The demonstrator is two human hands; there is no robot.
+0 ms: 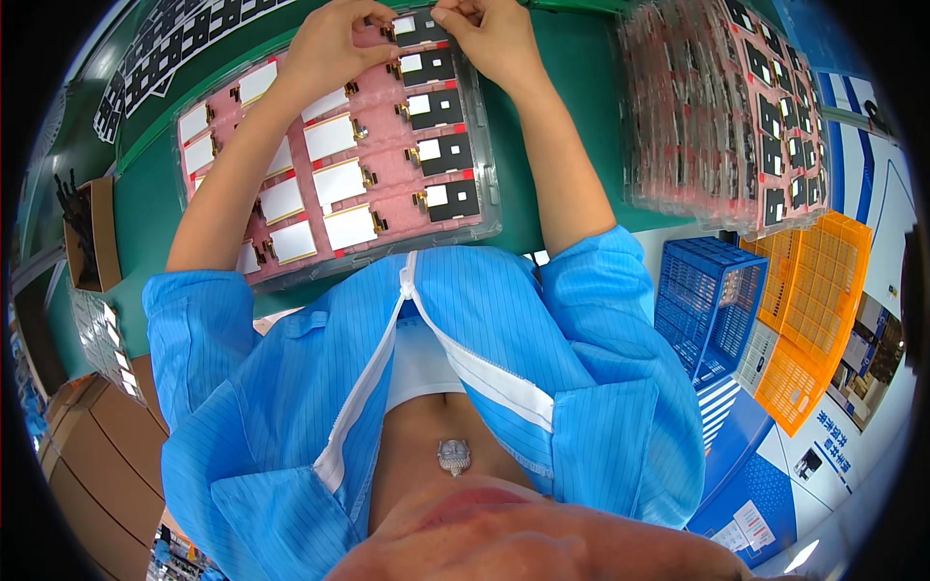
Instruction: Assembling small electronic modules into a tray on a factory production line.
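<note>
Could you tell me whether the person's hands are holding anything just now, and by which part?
Both the left hand and the right hand pinch the far edge of the top dark panel in the pink tray.

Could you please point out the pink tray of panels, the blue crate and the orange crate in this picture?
pink tray of panels (383, 145): head view, on bare pink between the panel columns.
blue crate (705, 290): head view, on its lattice side.
orange crate (809, 281): head view, on its upper grid wall.

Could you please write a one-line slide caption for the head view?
Both bare hands, left hand and right hand, handle a small dark panel over a clear plastic tray.
</note>
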